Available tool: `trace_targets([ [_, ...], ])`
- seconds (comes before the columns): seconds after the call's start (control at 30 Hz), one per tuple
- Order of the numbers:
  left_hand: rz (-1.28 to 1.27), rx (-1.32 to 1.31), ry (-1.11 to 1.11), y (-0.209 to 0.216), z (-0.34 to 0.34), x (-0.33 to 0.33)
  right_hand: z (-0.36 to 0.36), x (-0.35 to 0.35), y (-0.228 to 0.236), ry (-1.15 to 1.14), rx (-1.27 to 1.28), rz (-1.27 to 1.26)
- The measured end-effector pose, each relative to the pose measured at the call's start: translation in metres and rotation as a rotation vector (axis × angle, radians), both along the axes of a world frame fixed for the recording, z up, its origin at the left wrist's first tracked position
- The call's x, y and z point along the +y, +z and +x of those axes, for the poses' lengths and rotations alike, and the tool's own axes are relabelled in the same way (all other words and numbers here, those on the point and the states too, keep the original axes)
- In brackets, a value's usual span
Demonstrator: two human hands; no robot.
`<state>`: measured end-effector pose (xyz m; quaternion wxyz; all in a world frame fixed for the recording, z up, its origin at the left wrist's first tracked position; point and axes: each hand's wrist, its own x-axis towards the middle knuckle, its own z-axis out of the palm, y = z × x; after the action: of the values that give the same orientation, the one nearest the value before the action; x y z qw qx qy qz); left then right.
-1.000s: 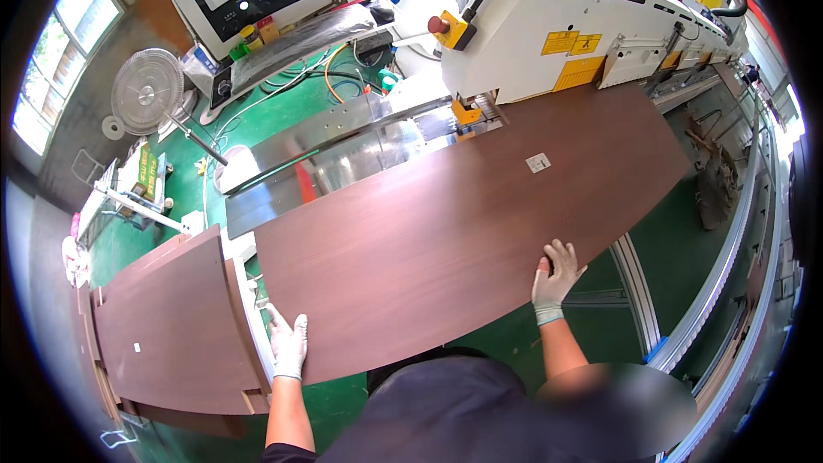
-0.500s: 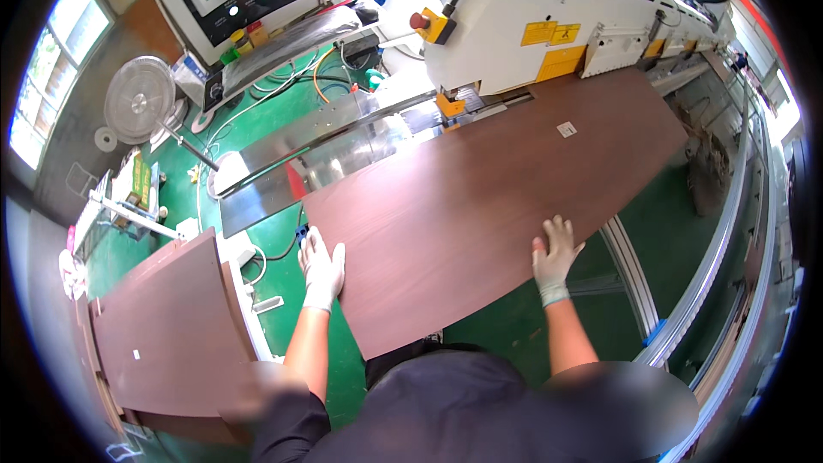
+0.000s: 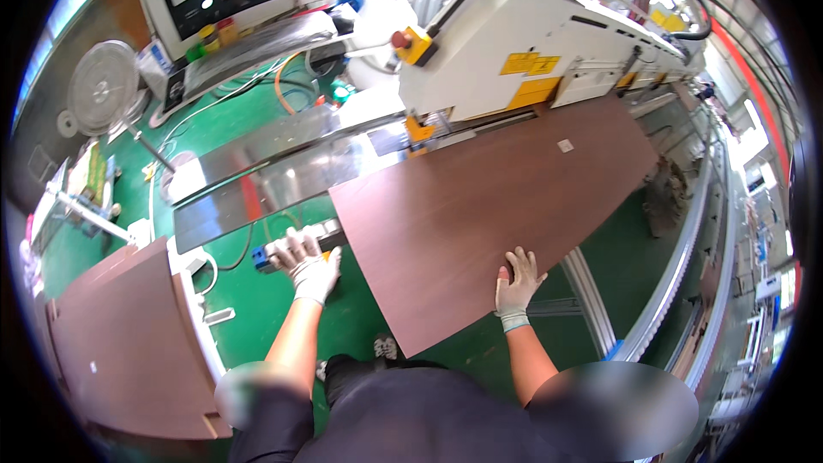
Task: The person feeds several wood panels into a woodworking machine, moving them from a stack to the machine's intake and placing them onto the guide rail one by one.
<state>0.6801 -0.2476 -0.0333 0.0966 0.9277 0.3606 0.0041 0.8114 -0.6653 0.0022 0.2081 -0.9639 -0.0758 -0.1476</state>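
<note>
A large brown wood-look panel (image 3: 446, 240) lies slanted before me, its far edge against the white machine (image 3: 480, 60). A small white label (image 3: 565, 146) sits on the panel's far right part. My right hand (image 3: 517, 287), in a pale glove, rests on the panel near its close edge with fingers spread. Just beyond the panel's left edge is my left hand (image 3: 310, 274), gloved too, fingers fanned out and holding nothing. It is apart from the panel, over a metal bar with a blue end (image 3: 262, 259).
A shiny metal bed (image 3: 300, 184) runs left from the machine. More brown panels (image 3: 129, 343) are stacked at the lower left. A control console (image 3: 249, 0) stands at the back left, with an orange-yellow stop-button box (image 3: 413, 45) nearby. Metal rails (image 3: 677, 274) curve along the right.
The panel has slid right along the machine relative to the metal bed. My left hand has come off its left edge, fingers spreading. My right hand stays on the panel. The view has shifted.
</note>
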Motion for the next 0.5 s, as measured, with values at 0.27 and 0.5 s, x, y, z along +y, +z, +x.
trace_targets([
  [0.27,0.225,-0.109,-0.068,-0.042,-0.003,0.011,0.067,-0.048,0.022,-0.076,0.128,-0.202],
  [0.5,-0.104,0.18,-0.013,0.03,-0.002,0.01,0.095,-0.025,0.061,-0.291,0.321,-0.3],
])
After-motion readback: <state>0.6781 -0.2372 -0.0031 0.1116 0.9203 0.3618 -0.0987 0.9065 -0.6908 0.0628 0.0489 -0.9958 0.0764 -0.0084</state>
